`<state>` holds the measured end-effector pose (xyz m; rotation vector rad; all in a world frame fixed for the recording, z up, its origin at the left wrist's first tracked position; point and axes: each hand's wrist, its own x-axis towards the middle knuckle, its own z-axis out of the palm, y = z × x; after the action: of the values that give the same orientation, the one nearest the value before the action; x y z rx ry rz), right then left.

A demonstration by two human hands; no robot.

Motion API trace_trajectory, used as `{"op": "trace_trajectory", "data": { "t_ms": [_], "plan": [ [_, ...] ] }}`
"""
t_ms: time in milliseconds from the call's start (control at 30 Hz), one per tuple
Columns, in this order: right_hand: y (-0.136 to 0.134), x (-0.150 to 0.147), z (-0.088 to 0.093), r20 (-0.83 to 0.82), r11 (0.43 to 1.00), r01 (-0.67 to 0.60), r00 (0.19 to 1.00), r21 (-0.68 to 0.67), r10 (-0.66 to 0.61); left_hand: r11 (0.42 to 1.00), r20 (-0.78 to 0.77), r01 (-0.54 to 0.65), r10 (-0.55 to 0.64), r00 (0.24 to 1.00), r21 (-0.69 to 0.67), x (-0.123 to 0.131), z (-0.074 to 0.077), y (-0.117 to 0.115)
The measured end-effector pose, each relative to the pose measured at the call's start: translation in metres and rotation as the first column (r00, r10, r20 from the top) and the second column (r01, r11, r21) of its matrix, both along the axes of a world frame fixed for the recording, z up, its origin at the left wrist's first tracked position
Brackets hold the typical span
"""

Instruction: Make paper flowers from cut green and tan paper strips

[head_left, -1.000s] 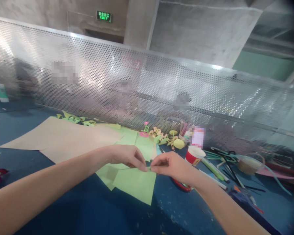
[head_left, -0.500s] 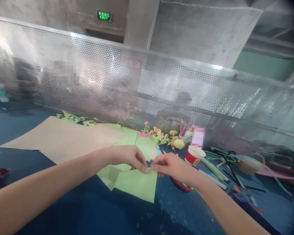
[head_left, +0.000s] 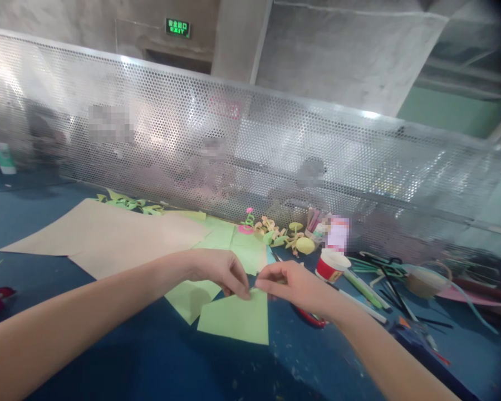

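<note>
A light green paper sheet [head_left: 237, 320] is held by its upper corner over the blue table [head_left: 108, 356] by 2 hands. The left hand [head_left: 217, 270] is closed, its fingertips pinched on that corner, and the right hand [head_left: 292, 284] is pinched on it from the other side. A red and white cup [head_left: 332, 266] is seen just beyond the right hand, and tan sheets [head_left: 108, 236] are spread to the left
</note>
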<state>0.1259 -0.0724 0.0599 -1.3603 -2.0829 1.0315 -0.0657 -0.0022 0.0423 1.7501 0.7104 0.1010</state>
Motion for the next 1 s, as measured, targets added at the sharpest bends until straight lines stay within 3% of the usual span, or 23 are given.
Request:
{"op": "trace_trajectory", "data": {
  "t_ms": [233, 633, 867, 1000],
  "plan": [
    [-0.0006, -0.0003, -0.0014, -0.020, 0.986, -0.049, 0.999, -0.158, 0.046, 0.995, -0.036, 0.000, 0.004, 0.999, 0.104, 0.0019, -0.0021, -0.0003],
    [-0.0005, -0.0020, -0.0031, 0.043, 0.989, -0.018, 0.999, 0.150, 0.011, 1.000, -0.028, -0.003, 0.003, 1.000, 0.029, -0.0028, -0.0018, 0.0040],
    [0.0031, 0.0001, -0.0076, 0.018, 0.992, -0.074, 0.997, -0.103, 0.076, 0.993, -0.048, 0.001, 0.005, 0.999, 0.121, -0.0021, -0.0039, 0.0046],
    [0.0033, -0.0009, -0.0074, 0.028, 0.997, -0.032, 0.999, -0.075, 0.035, 0.995, -0.061, 0.003, 0.003, 0.998, 0.096, -0.0011, -0.0031, 0.0034]
  ]
}}
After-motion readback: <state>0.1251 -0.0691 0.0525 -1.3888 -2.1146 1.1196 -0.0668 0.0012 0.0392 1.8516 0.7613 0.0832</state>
